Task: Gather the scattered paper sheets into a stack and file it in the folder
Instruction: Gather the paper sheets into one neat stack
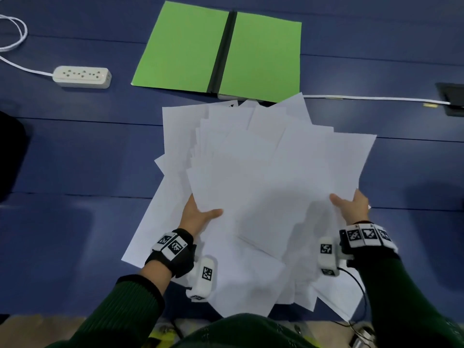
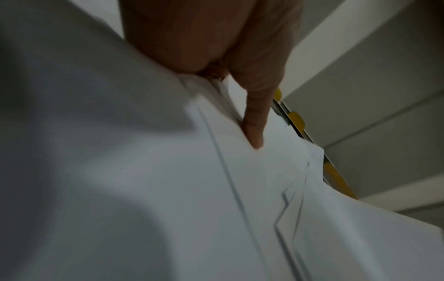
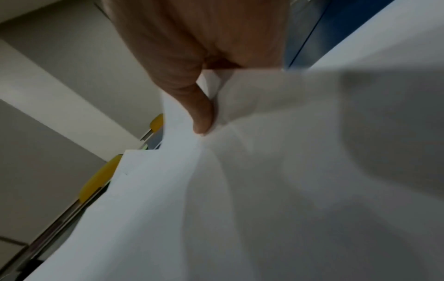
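Observation:
Several white paper sheets (image 1: pixel 271 177) are fanned out in a loose, uneven bundle over the blue table. My left hand (image 1: pixel 198 214) grips the bundle's left edge, thumb on top and fingers hidden beneath. My right hand (image 1: pixel 351 204) grips its right edge the same way. In the left wrist view the left hand (image 2: pixel 252 114) has its thumb pressed on the sheets (image 2: pixel 168 190). In the right wrist view the right hand (image 3: pixel 199 114) pinches the buckling sheets (image 3: pixel 264 190). More sheets (image 1: pixel 155 232) lie flat underneath. The green folder (image 1: pixel 261 56) lies open beyond the papers.
A white power strip (image 1: pixel 81 76) with its cable sits at the far left. A white cable (image 1: pixel 371 97) runs right to a dark device (image 1: pixel 452 96) at the table's edge. A dark object (image 1: pixel 10 151) is at the left edge.

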Demonstrator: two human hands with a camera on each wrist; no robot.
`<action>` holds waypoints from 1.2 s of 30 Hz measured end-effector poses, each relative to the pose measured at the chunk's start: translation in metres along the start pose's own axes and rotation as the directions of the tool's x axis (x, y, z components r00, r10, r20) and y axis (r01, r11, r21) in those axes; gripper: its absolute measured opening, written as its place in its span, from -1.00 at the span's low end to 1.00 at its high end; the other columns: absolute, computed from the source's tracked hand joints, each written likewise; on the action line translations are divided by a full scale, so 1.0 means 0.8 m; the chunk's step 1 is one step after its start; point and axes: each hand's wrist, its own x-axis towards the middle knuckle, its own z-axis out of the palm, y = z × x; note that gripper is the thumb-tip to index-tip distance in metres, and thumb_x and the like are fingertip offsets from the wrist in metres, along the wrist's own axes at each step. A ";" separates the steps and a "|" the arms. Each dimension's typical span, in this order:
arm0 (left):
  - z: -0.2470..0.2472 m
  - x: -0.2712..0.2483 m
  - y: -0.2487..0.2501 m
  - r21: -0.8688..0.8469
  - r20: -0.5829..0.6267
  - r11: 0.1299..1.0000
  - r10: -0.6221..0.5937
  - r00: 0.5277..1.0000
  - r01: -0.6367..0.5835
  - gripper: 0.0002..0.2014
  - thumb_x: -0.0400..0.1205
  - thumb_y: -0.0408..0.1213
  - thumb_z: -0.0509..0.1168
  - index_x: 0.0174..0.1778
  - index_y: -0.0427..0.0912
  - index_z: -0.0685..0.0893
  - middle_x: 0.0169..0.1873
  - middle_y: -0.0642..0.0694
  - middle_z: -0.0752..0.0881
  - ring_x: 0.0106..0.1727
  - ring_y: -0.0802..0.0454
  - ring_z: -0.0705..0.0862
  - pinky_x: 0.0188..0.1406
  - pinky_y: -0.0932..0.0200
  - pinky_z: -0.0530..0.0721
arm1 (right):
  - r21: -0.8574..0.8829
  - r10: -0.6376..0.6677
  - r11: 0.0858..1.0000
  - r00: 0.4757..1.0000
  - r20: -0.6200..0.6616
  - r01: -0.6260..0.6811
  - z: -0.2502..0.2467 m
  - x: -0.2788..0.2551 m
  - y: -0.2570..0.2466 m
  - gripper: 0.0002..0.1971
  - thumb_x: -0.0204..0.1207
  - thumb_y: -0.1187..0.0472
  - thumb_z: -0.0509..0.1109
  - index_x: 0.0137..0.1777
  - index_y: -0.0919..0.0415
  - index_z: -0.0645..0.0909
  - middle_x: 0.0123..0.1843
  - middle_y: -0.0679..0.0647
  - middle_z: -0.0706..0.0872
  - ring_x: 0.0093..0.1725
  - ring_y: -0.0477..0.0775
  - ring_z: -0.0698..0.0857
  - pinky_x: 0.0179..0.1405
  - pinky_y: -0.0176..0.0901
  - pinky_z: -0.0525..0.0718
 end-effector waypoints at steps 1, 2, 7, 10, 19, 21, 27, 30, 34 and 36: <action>0.000 0.001 0.000 0.005 0.000 1.000 -0.010 1.000 0.010 -0.38 0.37 -0.54 0.52 0.33 -0.21 0.49 0.19 -0.15 0.67 0.23 -0.09 0.64 0.17 0.11 0.55 | 0.008 -0.025 1.000 1.000 -0.007 0.025 -0.001 -0.004 -0.005 -0.95 0.48 0.42 0.39 -0.15 0.39 0.55 -0.15 0.18 0.59 -0.12 0.12 0.56 -0.05 -0.07 0.55; 0.000 0.002 0.001 0.008 0.007 1.000 -0.017 1.000 0.017 -0.38 0.38 -0.54 0.51 0.34 -0.21 0.49 0.21 -0.16 0.67 0.23 -0.09 0.64 0.19 0.10 0.56 | 0.031 -0.042 0.999 0.998 -0.043 0.043 -0.004 0.003 -0.006 -0.77 0.49 0.45 0.35 -0.38 0.31 0.46 -0.36 0.12 0.49 -0.33 0.06 0.46 -0.27 -0.12 0.48; -0.002 0.002 0.003 0.012 0.027 1.000 -0.016 1.000 0.015 -0.41 0.43 -0.52 0.48 0.37 -0.22 0.47 0.22 -0.15 0.66 0.23 -0.08 0.63 0.24 0.08 0.55 | 0.076 -0.101 0.990 0.979 -0.174 0.116 -0.020 0.040 -0.031 -0.80 0.40 0.35 0.32 -0.43 0.19 0.50 -0.29 0.16 0.53 -0.32 0.04 0.44 -0.42 -0.25 0.48; -0.002 0.002 0.001 0.020 0.004 1.000 -0.017 1.000 0.017 -0.46 0.47 -0.47 0.46 0.37 -0.22 0.48 0.22 -0.14 0.66 0.24 -0.08 0.63 0.28 0.05 0.55 | -0.066 -0.255 0.963 0.963 0.085 0.261 -0.026 0.058 -0.065 -0.83 0.50 0.47 0.30 0.06 0.40 0.63 -0.08 0.19 0.60 -0.43 -0.22 0.55 -0.57 -0.59 0.47; 0.004 -0.009 0.006 -0.042 -0.036 0.999 0.013 0.999 -0.015 -0.62 0.64 -0.33 0.28 0.39 -0.24 0.49 0.24 -0.12 0.66 0.31 -0.05 0.61 0.26 0.14 0.55 | -0.516 -0.298 0.501 0.698 0.651 0.695 0.096 0.030 -0.103 -0.51 0.32 0.10 0.57 0.23 0.24 0.63 0.53 0.18 0.30 0.50 0.22 0.29 0.46 0.05 0.30; 0.005 -0.011 0.010 -0.011 -0.029 1.000 0.003 1.000 -0.003 -0.63 0.67 -0.29 0.23 0.41 -0.20 0.45 0.24 -0.06 0.63 0.32 0.01 0.57 0.40 0.09 0.49 | -0.546 -0.267 0.495 0.716 0.645 0.676 0.105 0.027 -0.113 -0.50 0.28 0.06 0.59 0.21 0.18 0.62 0.48 0.14 0.30 0.45 0.20 0.33 0.42 0.06 0.33; 0.001 -0.001 0.014 -0.087 -0.043 0.970 -0.230 0.972 0.226 -0.36 0.70 0.16 -0.12 0.62 -0.18 0.17 0.58 -0.04 0.26 0.60 0.00 0.23 0.59 0.06 0.16 | -0.570 -0.220 0.349 0.656 0.722 0.744 0.106 0.018 -0.122 -0.70 0.39 0.00 0.48 -0.01 0.07 0.47 -0.03 0.03 0.51 0.13 0.18 0.54 0.13 -0.06 0.25; 0.003 -0.002 0.019 -0.133 -0.014 0.960 -0.252 0.968 0.248 -0.37 0.72 0.13 -0.18 0.63 -0.18 0.10 0.61 -0.05 0.19 0.64 0.03 0.13 0.59 0.10 0.06 | -0.487 -0.289 0.522 0.683 0.671 0.700 0.086 0.024 -0.110 -0.72 0.38 0.16 0.52 -0.04 0.14 0.47 -0.08 0.10 0.55 0.01 0.20 0.56 -0.04 -0.15 0.32; 0.000 0.002 0.015 -0.244 0.047 0.942 -0.228 0.972 0.233 -0.27 0.62 0.29 -0.04 0.61 -0.10 0.19 0.55 0.03 0.30 0.56 0.10 0.28 0.63 0.03 0.14 | -0.405 -0.319 0.775 0.853 0.414 0.486 0.038 0.043 -0.100 -0.43 0.36 0.30 0.53 0.32 0.15 0.38 0.11 0.27 0.60 0.17 0.31 0.60 0.08 -0.03 0.47; -0.002 0.000 0.013 -0.241 0.060 0.946 -0.210 0.976 0.218 -0.34 0.63 0.20 0.14 0.57 -0.10 0.26 0.46 0.09 0.39 0.48 0.12 0.36 0.56 0.08 0.23 | -0.270 -0.287 0.890 0.912 0.293 0.367 0.013 0.045 -0.097 -0.25 0.37 0.38 0.52 0.49 0.13 0.22 0.28 0.33 0.56 0.28 0.31 0.56 0.25 0.06 0.48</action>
